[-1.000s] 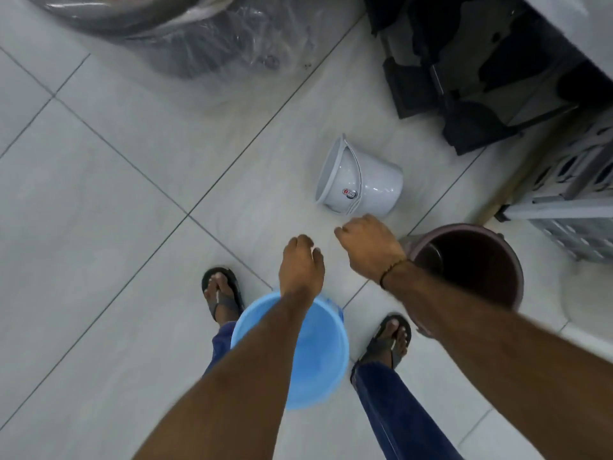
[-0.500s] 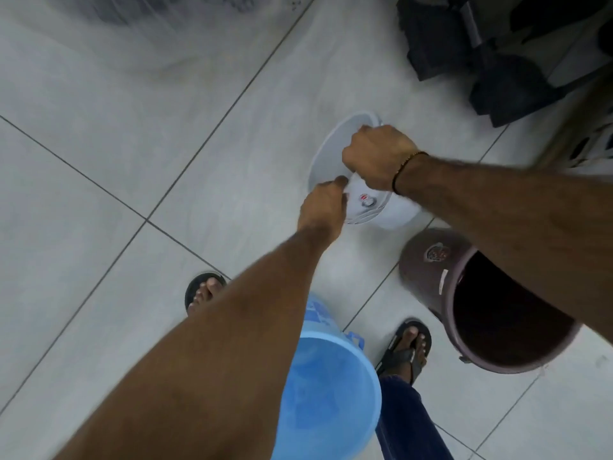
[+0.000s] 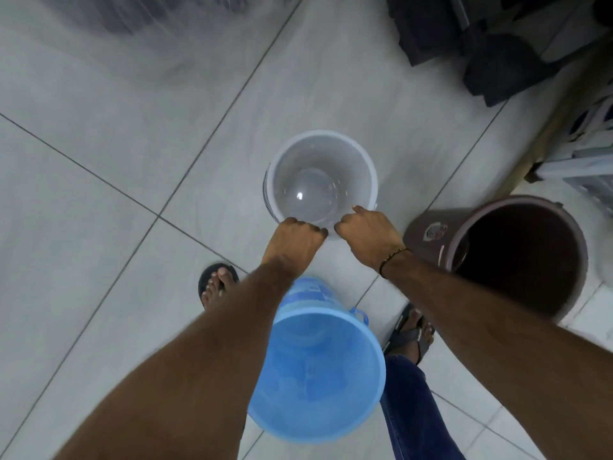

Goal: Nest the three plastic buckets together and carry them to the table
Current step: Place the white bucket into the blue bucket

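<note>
A small white bucket (image 3: 320, 167) stands upright on the tiled floor, its open mouth facing me. My left hand (image 3: 293, 239) and my right hand (image 3: 363, 232) both grip its near rim, side by side. A blue bucket (image 3: 315, 376) stands upright between my feet, just below my left forearm. A larger brown bucket (image 3: 517, 260) stands upright at the right, close to my right forearm. All three buckets are apart from each other and look empty.
Black bags or cases (image 3: 481, 44) lie at the top right. A pale perforated crate (image 3: 587, 141) sits at the right edge. Clear plastic wrapping (image 3: 166, 14) covers something at the top left. My sandalled feet (image 3: 217, 285) flank the blue bucket.
The white bucket lay on its side; both hands reached it, took its rim and tipped it upright. The blue and brown buckets have not moved.
</note>
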`<state>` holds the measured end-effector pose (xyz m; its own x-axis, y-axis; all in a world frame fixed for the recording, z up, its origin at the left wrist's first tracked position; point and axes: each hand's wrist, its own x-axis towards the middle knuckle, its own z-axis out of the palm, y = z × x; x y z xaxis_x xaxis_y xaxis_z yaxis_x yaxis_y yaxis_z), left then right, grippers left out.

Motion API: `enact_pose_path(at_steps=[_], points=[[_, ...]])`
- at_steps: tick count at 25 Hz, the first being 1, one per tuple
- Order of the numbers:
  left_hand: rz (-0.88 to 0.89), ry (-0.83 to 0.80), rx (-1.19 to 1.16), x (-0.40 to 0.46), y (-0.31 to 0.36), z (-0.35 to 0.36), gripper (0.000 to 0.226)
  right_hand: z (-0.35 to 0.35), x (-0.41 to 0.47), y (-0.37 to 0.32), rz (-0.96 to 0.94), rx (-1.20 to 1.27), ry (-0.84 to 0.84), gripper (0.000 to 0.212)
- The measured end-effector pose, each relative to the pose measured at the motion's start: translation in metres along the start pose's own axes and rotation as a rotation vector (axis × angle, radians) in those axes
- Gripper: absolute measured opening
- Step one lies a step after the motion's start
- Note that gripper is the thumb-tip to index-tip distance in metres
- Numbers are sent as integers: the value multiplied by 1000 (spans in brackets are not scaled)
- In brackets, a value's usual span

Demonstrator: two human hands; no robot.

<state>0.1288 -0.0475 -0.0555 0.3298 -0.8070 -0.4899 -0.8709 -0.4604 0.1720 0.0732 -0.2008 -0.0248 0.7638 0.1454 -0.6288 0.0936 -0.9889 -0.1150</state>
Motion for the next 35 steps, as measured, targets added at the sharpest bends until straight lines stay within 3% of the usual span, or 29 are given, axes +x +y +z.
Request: enact_pose_path(at_steps=[5,8,11,16,21,25,29,31,35], points=[[-22,136,28,-18,-1,44,36,39,-1,-11,-16,-55,101,43],[2,149,112,-25,-8,48,32,36,-2,-13,-45,-93,37,21],[83,69,165,-29,-15,30,19,19,-11,-10,-65,-155,-27,18],[88,73,160,-64,-5,-53,21,-39,-61,-9,-34,-45,73,16],[-113,80,79,-158,60,-180,24,-125,-166,-28,-27,28,135,10],[-257,124,-46,-255,124,-226,25,-165,-255,-65,-144,-3,132,14],[-308,91,-182,-334,176,-202,34,-150,-319,-110,-314,-69,71,16],[-316,74,-248,-355,198,-166,28,-121,-334,-126,-365,-104,26,16],[-269,8,-314,-357,230,-76,24,-41,-328,-149,-331,-149,-151,13]])
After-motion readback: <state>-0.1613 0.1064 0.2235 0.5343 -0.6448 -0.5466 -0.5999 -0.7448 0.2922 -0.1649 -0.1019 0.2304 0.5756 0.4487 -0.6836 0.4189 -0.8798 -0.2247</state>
